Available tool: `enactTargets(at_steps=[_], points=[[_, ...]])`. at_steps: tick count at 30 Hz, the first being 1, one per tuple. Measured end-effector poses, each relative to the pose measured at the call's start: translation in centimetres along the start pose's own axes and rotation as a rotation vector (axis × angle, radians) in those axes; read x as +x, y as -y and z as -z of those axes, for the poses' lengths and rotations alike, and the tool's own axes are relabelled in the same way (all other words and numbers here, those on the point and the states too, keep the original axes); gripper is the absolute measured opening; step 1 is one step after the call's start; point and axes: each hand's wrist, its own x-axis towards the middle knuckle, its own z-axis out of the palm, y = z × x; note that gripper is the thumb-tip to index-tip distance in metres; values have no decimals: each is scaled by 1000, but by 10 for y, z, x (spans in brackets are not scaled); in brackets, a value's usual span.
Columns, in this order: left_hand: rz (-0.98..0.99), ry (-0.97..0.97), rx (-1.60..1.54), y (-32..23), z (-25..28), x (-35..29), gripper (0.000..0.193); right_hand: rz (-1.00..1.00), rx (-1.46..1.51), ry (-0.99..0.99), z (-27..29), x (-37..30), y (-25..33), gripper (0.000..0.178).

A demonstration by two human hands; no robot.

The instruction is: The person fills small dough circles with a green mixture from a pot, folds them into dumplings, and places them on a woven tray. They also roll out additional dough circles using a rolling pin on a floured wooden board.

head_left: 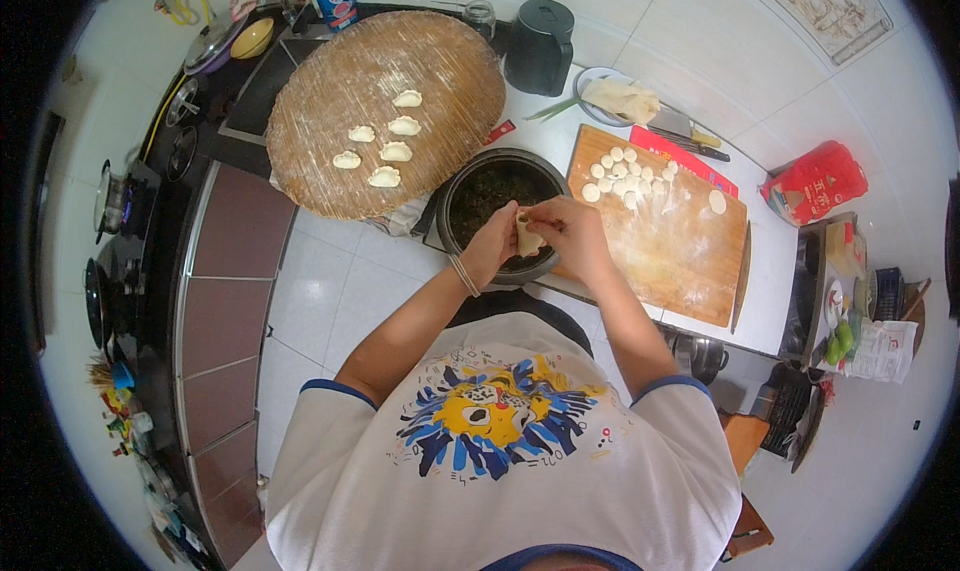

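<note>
Both my hands meet over a dark round pot (462, 233) that holds a dark green filling (490, 186). Between them is a dumpling (529, 237) of pale dough, partly hidden by fingers. My left hand (490, 243) is closed around its left side. With bent fingers, my right hand (572, 226) pinches the dough's upper edge. Several folded dumplings (397, 152) lie apart from each other on the round woven tray (320, 101), beyond my left hand. To the right, small dough pieces (630, 176) sit on a floured wooden board (665, 261).
Behind the pot stands a black kettle (540, 46). A plate (590, 75) with dough-coloured wrap and knives (690, 143) lie behind the board; a red flour bag (815, 183) stands at its right. The left counter (160, 311) carries a stove and pans.
</note>
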Motion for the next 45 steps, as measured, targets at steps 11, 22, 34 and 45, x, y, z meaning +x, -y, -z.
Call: enactTargets(at_steps=[11,22,34,45], points=[[38,-51,96,-3,-4,-4,50,43,-82,95,3,1,3,15],[82,-37,73,-7,-7,-9,54,131,-61,121,4,2,4,16],[75,-67,104,-13,-10,-12,53,152,-58,147,3,8,6,17],[83,-67,96,-6,3,-7,54,246,-168,184,4,15,-6,21]])
